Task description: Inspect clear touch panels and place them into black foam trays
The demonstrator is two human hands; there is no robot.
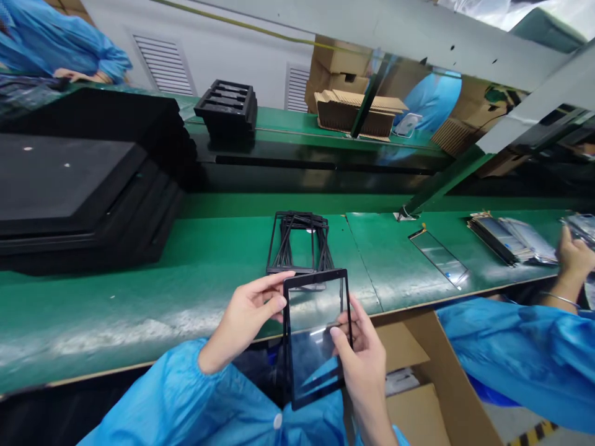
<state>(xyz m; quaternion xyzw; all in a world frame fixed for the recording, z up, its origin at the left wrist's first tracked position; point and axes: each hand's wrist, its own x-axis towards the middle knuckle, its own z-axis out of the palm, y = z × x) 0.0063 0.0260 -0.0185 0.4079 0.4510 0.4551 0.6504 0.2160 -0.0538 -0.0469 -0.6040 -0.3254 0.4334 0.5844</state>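
Observation:
I hold a thin glass panel with a black border (316,334) upright over the front edge of the green bench (186,272). My left hand (248,313) pinches its upper left edge with thumb and fingers. My right hand (362,353) grips its right side, thumb across the glass. Just beyond the panel, a small stack of black frames (300,241) lies on the bench, untouched.
Stacked black trays (79,192) fill the left of the bench. A single glass strip (439,255) and a pile of panels (509,238) lie to the right, where a co-worker's hand (574,260) reaches. An open cardboard box (418,371) stands below the bench edge. A black tray (227,108) and cartons (357,111) sit behind.

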